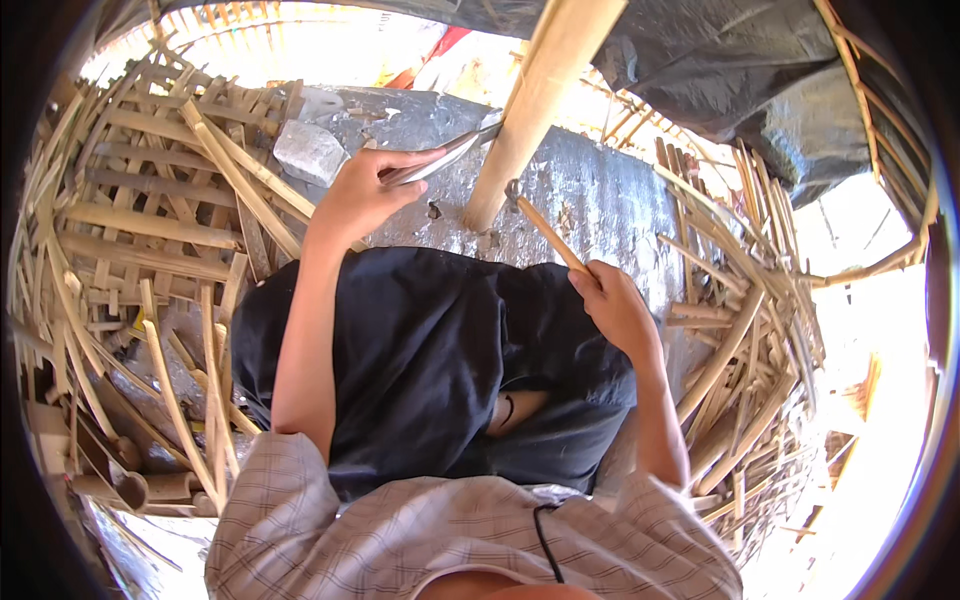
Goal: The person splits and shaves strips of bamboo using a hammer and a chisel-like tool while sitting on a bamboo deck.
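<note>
My left hand (365,195) is closed around some thin, flat, grey pieces (445,162) that look like metal sheet. Their far end reaches the side of a pale wooden post (520,130), which leans up and to the right from the floor. In my right hand (615,305) is a hammer (548,232), gripped near the end of its wooden handle. The small dark hammer head lies beside the post's lower part; whether it touches the post I cannot tell.
Woven bamboo panels (150,225) and loose strips lie at the left. More bamboo strips (740,370) are piled at the right. A pale block (308,152) sits on the grey floor (620,215) past my left hand. Black plastic sheeting (700,80) hangs at the upper right.
</note>
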A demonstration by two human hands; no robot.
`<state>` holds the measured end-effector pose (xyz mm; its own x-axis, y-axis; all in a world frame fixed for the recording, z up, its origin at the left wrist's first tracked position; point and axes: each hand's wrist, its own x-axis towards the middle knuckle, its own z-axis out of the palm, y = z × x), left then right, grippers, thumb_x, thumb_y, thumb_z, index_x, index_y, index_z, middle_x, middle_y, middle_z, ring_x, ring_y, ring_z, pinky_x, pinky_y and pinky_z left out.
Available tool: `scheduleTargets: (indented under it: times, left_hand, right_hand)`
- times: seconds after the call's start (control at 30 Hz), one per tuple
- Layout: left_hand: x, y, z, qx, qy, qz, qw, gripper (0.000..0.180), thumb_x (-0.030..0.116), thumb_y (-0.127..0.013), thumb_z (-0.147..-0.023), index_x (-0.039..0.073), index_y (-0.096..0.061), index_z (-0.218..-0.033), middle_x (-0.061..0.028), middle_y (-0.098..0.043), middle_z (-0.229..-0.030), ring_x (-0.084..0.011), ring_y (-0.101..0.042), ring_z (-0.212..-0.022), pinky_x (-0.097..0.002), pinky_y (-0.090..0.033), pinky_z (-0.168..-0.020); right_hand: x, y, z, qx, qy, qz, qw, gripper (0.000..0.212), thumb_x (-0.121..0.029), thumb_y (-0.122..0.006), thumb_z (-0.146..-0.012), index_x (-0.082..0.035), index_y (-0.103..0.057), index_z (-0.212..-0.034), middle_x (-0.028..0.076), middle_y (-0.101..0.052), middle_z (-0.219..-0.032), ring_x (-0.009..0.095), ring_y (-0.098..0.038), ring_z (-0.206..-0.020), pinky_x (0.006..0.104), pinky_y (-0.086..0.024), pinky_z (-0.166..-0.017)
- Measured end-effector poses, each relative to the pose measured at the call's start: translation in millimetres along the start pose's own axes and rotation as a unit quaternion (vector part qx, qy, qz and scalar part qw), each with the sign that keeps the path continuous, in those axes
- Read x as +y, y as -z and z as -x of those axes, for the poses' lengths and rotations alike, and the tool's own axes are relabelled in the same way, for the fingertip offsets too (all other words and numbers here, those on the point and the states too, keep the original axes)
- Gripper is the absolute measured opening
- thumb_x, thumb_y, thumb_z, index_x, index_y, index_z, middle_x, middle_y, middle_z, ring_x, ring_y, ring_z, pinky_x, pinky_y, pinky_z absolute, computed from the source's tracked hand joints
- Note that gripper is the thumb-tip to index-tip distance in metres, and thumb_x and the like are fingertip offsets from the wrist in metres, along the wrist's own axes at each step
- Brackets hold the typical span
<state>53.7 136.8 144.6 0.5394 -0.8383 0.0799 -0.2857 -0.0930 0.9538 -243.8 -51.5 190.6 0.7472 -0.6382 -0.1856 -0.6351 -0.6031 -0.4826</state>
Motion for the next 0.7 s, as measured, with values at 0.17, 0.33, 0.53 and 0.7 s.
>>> scheduleTargets:
  times: [0.17, 0.33, 0.53, 0.7]
  left_hand:
    - [2.8, 1.4, -0.5, -0.032, 0.006, -0.014, 0.999, 0.046, 0.005, -0.07, -0.086, 0.009, -0.07, -0.132, -0.0079, -0.075, -0.118, -0.0075, -0.061, -0.096, -0.0289, -0.048, -0.092]
    - [-0.6, -10.1, -5.2, -0.022, -0.01, -0.033, 0.999, 0.045, 0.004, -0.07, -0.085, 0.01, -0.071, -0.13, -0.01, -0.076, -0.118, -0.0081, -0.063, -0.098, -0.0296, -0.049, -0.094]
    - [10.2, -15.4, 0.8, -0.036, 0.014, -0.054, 0.998, 0.045, 0.004, -0.07, -0.084, 0.011, -0.071, -0.129, -0.0095, -0.076, -0.117, -0.0078, -0.063, -0.095, -0.0286, -0.05, -0.091]
    - [0.5, -12.5, -0.7, -0.018, -0.006, -0.062, 0.998, 0.046, 0.003, -0.069, -0.085, 0.012, -0.071, -0.13, -0.0097, -0.076, -0.118, -0.0076, -0.062, -0.093, -0.0285, -0.05, -0.09]
  right_hand:
    - [-55.1, 16.2, 1.1, 0.128, 0.08, -0.219, 0.964, 0.031, -0.025, -0.051, -0.109, 0.0, -0.053, -0.091, 0.006, -0.047, -0.059, 0.011, -0.044, -0.055, 0.0332, -0.036, -0.052]
    - [-18.6, -26.3, -35.8, 0.181, 0.087, -0.072, 0.977, 0.034, -0.025, -0.052, -0.108, 0.007, -0.055, -0.096, 0.03, -0.056, -0.068, 0.047, -0.051, -0.061, 0.0466, -0.041, -0.056]
    - [-44.9, 14.8, -10.6, 0.081, 0.01, -0.203, 0.976, 0.036, -0.025, -0.054, -0.108, 0.003, -0.056, -0.086, 0.011, -0.051, -0.06, 0.019, -0.046, -0.052, 0.0379, -0.036, -0.05]
    - [-56.4, -1.6, -19.6, 0.263, 0.124, -0.185, 0.939, 0.025, -0.019, -0.05, -0.109, 0.003, -0.052, -0.098, 0.012, -0.045, -0.058, 0.017, -0.04, -0.05, 0.0379, -0.033, -0.047]
